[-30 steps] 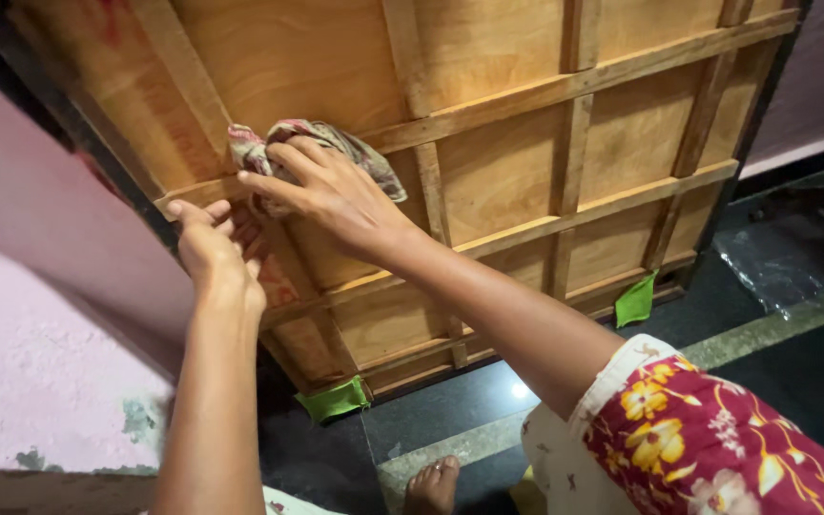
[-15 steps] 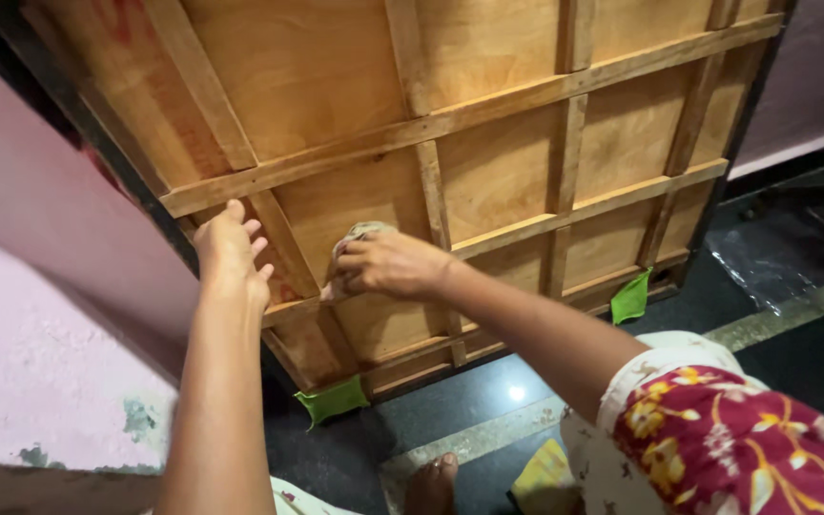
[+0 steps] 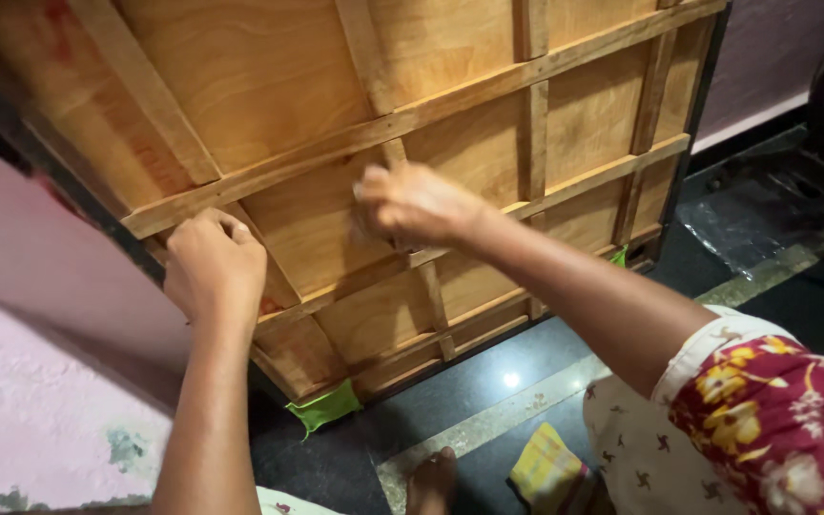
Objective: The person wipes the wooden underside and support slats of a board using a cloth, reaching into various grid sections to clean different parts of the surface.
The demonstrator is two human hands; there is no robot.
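Right hand (image 3: 412, 202) higher now on slatted, orange-brown wooden panel (image 3: 307, 86).

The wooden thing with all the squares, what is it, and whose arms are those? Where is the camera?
The camera sits on a person's head and looks down, so the two arms are that person's own. The wooden thing is a big panel made of flat boards with thin strips crossing over them, which makes the squares. It leans against a pink wall and stands on a dark shiny floor. The left hand presses on the panel near its edge. The right hand is closed into a fist against the wood; whether it holds something cannot be seen in this picture. Little green pads sit under the panel's bottom corners. Below, you can see the person's foot and a flowery sleeve.
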